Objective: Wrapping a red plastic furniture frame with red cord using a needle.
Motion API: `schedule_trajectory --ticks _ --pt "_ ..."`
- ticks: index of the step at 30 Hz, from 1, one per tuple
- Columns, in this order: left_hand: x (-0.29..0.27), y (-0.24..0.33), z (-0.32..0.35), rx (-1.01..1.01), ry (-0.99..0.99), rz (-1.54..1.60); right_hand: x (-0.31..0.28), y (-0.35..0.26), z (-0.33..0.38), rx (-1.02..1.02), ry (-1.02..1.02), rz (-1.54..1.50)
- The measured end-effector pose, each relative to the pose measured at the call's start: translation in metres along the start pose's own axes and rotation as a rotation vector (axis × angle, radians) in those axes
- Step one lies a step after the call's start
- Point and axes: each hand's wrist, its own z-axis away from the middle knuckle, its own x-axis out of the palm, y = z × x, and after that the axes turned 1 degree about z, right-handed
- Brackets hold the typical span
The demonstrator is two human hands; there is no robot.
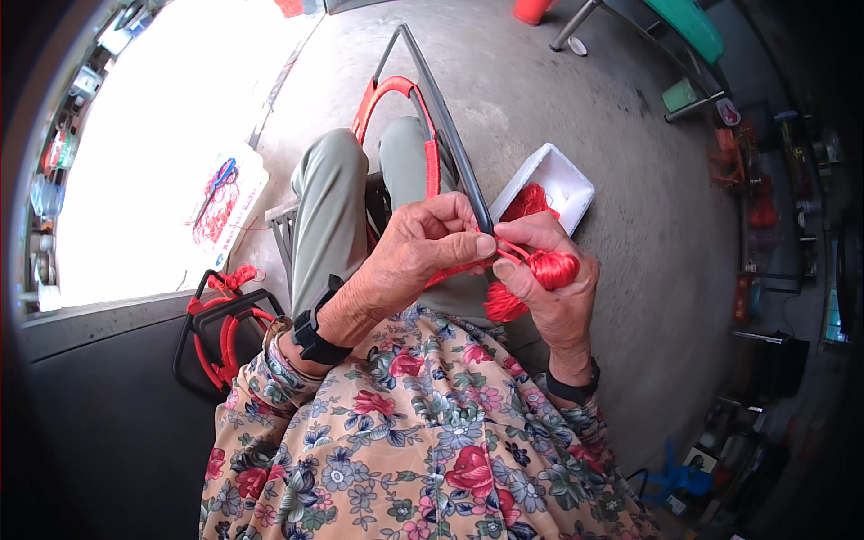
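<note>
A black metal frame point(439, 99) with bent bars lies across my lap, tilted upward and away. Red cord is wound tightly round a curved loop point(396, 84) attached to it. My left hand point(421, 241) pinches the near end of the frame's bar, thumb and fingers closed on bar and cord together. Close beside it, my right hand point(565, 301) grips a bundle of shiny red cord point(553, 268), with strands running from its fingertips to the bar. More of the bundle hangs below the right thumb. How the cord passes round the bar is hidden by my fingers.
To the right of my knees stands a white foam box point(576, 205) holding red cord point(529, 202). Blue-handled scissors point(221, 175) lie on red cord scraps at left. Black frames with red loops point(228, 342) lean nearby. A green-topped table point(688, 27) stands far right.
</note>
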Motion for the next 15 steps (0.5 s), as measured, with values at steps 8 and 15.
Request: schedule_trajectory --ticks 8,15 --pt "-0.004 -0.004 -0.001 -0.071 -0.035 0.016 0.001 -0.003 0.001 0.074 0.101 0.042" --pt "-0.014 -0.010 -0.006 -0.253 -0.247 0.336 -0.021 -0.004 -0.009 0.298 -0.083 -0.069"
